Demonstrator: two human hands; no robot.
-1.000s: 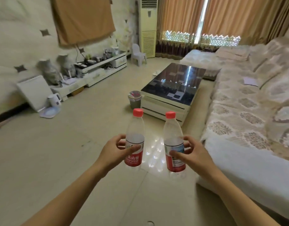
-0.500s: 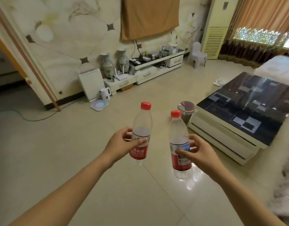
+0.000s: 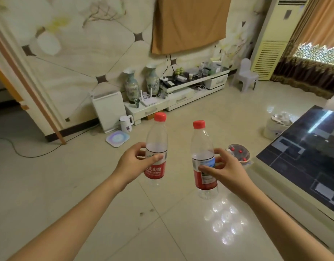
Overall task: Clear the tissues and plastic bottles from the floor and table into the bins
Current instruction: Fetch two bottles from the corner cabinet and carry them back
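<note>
The left hand (image 3: pixel 133 163) grips one upright bottle (image 3: pixel 156 147), the right hand (image 3: pixel 225 171) grips another bottle (image 3: pixel 203 157), both held above the floor (image 3: pixel 68 185) near the table (image 3: pixel 303 161).

— Any lettering out there?
— One spot: the left bottle (image 3: pixel 155 147), at eleven o'clock from the right bottle (image 3: pixel 203 159), has a red label with white Chinese characters, "夫山泉" legible, and a small Latin line ending "SPRING"
— The right bottle's label?
— Print too small to read
</note>
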